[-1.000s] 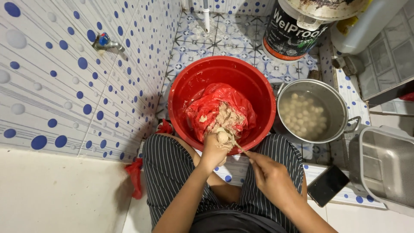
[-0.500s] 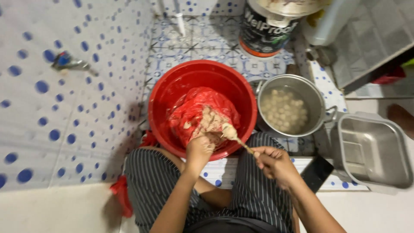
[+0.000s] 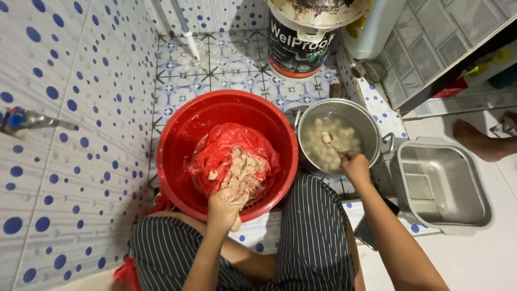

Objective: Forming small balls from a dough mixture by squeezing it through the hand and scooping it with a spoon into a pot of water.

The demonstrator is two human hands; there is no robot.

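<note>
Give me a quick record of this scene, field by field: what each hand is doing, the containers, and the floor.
left hand: squeezing pale paste that lies in a red plastic bag
right hand: holding a spoon with one ball over the steel pot
red basin: holds the bag and paste
steel pot contents: pale round balls in water
steel rectangular tray: right of the pot
floor: patterned tiles

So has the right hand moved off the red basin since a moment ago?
Yes. The right hand, holding a spoon, has swung right, from the red basin rim to above the steel pot of pale balls.
</note>
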